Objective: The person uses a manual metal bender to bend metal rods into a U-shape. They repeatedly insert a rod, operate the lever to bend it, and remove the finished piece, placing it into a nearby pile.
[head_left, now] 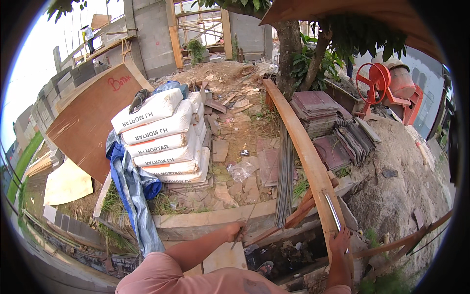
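My left hand (236, 231) is closed round a thin metal rod (251, 210), which slants up past the fingers. To the right, my right hand (340, 241) grips a shiny metal bar (333, 211) along the top of a long wooden beam (302, 153). Parts of the bar show above and below the fingers. Between my hands, a bundle of thin steel rods (284, 176) lies with its near ends by a reddish timber (299, 211). A pale board (226, 257) lies below my left hand.
White mortar bags (161, 132) are stacked at left, beside a blue tarp (139, 210) and a leaning plywood sheet (90, 122). Roof tiles (320, 105) stand beyond the beam. An orange cement mixer (396, 90) is at far right, behind a sand heap (391, 196). A dark ditch (279, 255) opens below.
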### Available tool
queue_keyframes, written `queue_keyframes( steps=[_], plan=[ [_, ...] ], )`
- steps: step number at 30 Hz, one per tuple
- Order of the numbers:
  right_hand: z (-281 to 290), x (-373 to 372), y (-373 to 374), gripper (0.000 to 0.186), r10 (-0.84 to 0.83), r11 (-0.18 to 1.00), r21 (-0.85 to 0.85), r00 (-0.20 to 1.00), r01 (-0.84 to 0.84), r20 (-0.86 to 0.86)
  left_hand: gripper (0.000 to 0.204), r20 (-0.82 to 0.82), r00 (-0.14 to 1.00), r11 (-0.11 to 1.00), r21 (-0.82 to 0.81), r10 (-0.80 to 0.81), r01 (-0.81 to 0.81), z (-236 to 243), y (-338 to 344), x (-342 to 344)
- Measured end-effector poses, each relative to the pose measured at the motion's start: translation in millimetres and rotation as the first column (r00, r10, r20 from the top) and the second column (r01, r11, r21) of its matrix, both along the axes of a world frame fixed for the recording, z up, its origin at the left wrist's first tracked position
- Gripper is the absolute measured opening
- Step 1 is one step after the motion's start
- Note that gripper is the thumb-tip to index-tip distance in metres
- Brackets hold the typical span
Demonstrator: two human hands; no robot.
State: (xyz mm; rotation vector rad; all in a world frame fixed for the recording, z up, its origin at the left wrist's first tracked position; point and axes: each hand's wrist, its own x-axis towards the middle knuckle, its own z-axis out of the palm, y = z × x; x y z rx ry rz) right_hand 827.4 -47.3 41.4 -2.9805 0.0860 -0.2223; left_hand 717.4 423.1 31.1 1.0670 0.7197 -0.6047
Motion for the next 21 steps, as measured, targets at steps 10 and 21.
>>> queue_keyframes(
  steps=[10, 21],
  plan=[
    [-8, 5, 1, 0.066, -0.008, 1.000, -0.026, 1.000, 0.007, -0.025, 0.036, 0.115, 0.973, 0.603, 0.768, 0.202, -0.216, -101, 13, -185],
    [8, -3, -2, 0.059, -0.039, 0.999, -0.035, 0.998, 0.037, -0.058, 0.028, 0.306, 0.944, 0.290, 0.899, 0.119, -0.328, -51, 26, -200]
  ],
)
